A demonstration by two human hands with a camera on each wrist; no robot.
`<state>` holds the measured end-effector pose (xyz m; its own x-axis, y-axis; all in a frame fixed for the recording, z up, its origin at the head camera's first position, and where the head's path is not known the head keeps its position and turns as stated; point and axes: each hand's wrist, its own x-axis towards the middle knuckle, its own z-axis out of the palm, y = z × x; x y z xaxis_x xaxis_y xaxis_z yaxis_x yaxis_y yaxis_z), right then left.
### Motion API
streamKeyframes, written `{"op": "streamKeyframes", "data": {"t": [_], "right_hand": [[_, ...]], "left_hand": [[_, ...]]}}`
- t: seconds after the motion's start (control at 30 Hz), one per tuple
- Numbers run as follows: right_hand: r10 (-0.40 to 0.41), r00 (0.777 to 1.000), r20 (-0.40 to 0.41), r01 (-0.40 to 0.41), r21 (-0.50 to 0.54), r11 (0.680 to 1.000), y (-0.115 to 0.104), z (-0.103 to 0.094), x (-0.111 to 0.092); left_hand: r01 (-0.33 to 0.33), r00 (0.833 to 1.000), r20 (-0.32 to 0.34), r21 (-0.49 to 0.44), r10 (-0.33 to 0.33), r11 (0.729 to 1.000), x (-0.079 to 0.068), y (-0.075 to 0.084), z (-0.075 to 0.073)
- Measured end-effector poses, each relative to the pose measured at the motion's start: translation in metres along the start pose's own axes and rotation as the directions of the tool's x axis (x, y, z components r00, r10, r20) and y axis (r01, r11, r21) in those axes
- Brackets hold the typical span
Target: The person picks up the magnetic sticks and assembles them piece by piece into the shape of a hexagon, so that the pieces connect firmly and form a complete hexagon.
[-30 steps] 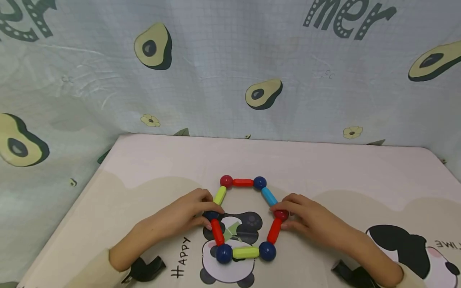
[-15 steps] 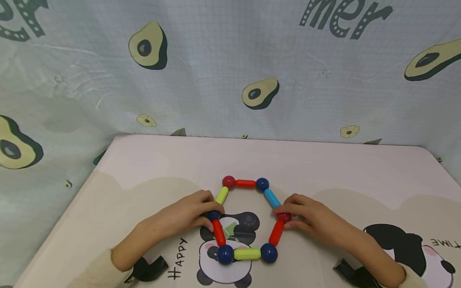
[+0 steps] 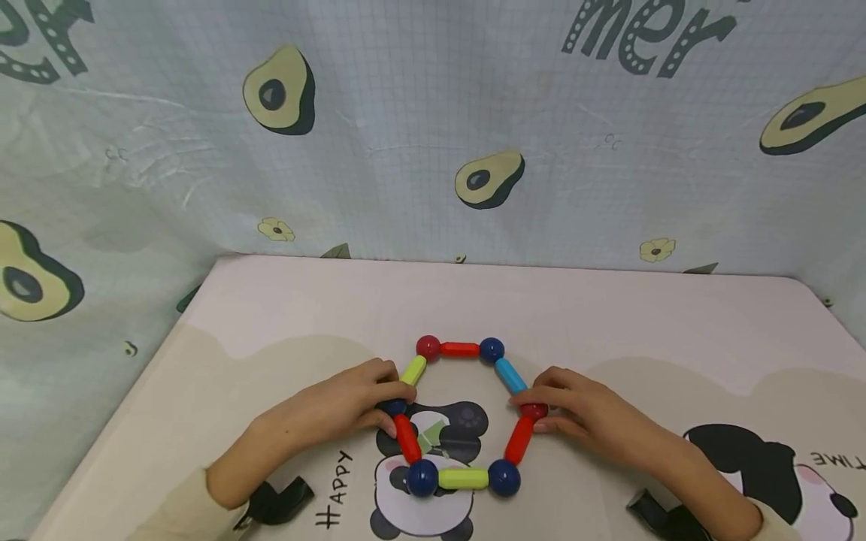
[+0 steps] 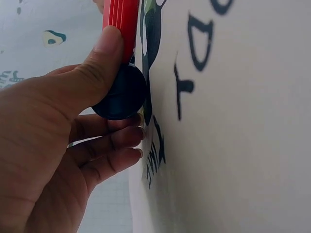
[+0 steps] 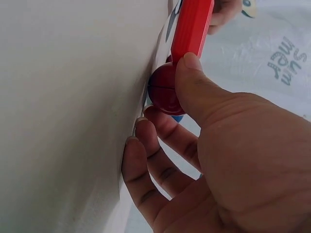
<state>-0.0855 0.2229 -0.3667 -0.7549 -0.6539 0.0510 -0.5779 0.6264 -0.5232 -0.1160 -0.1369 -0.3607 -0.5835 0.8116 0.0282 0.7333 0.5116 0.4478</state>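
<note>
A closed ring of coloured rods and balls, like a magnetic building toy, lies on the table (image 3: 291, 300) in the head view. My left hand (image 3: 355, 398) pinches its left corner, a dark blue ball (image 4: 120, 94); in the left wrist view the thumb also lies against the adjoining red rod (image 4: 120, 24). At the opposite corner my right hand (image 3: 582, 409) pinches a red ball (image 5: 165, 90), with the thumb tip at the end of another red rod (image 5: 193, 26). A light blue rod (image 3: 510, 376) and a yellow-green rod (image 3: 414, 370) run back from the held corners.
The ring's back side has a red ball (image 3: 428, 348), a red rod (image 3: 460, 349) and a blue ball (image 3: 492, 350). Its front side has a yellow-green rod (image 3: 463, 479) between two blue balls. A printed panda (image 3: 422, 511) shows beneath. Avocado-patterned cloth (image 3: 386, 90) hangs behind.
Over the second the ring has shifted slightly right on the table. In the last half second its left corner has edged a little left with the left hand. Both hands keep their holds.
</note>
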Motion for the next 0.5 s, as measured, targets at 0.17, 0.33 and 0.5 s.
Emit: {"op": "streamKeyframes", "data": {"t": [0.17,0.33,0.5], "right_hand": [[0.004,1.0,0.002,-0.004,0.006,1.0,0.0001,0.0018,-0.0018],[0.004,1.0,-0.005,-0.004,0.01,1.0,0.0003,0.003,-0.0026],[0.013,1.0,0.004,-0.013,0.015,1.0,-0.0007,0.0003,-0.0031]], "left_hand": [[-0.004,1.0,0.004,0.001,0.004,1.0,-0.0026,-0.0003,0.0002],[0.002,1.0,0.002,-0.015,-0.002,1.0,-0.0035,-0.0009,0.0003],[0.0,1.0,0.001,-0.001,0.0,1.0,-0.0042,-0.0008,-0.0017]]}}
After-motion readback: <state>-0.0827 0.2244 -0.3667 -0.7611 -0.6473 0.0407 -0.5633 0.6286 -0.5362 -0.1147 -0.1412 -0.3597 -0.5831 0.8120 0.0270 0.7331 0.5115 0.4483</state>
